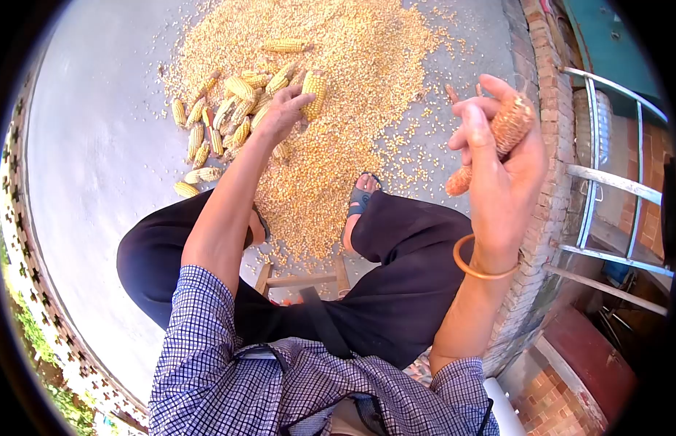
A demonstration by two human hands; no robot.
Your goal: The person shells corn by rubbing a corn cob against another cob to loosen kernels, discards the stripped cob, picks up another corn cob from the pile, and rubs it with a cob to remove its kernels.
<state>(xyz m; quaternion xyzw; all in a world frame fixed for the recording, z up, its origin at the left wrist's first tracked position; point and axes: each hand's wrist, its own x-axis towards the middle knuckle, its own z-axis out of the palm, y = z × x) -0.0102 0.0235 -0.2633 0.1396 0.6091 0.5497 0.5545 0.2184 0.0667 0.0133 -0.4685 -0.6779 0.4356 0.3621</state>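
Bare reddish corn cob [512, 125] lies across the palm of my right hand [496, 145], with the fingers curled about it, raised at the right. A second reddish piece [459, 180] shows below those fingers. My left hand [283, 112] reaches out over a pile of yellow corn ears [240, 89], its fingers against an upright ear [314, 94] at the pile's right side. Whether they grip that ear is partly hidden by the hand. Loose kernels [352, 51] spread in a wide heap under and beyond the ear.
A wooden stool frame [302, 280] stands between my legs, and my sandalled foot [363, 190] is beside the kernels. Along the right run a low brick edge [554, 109] and a metal railing [614, 176]. A patterned border [25, 247] curves along the left.
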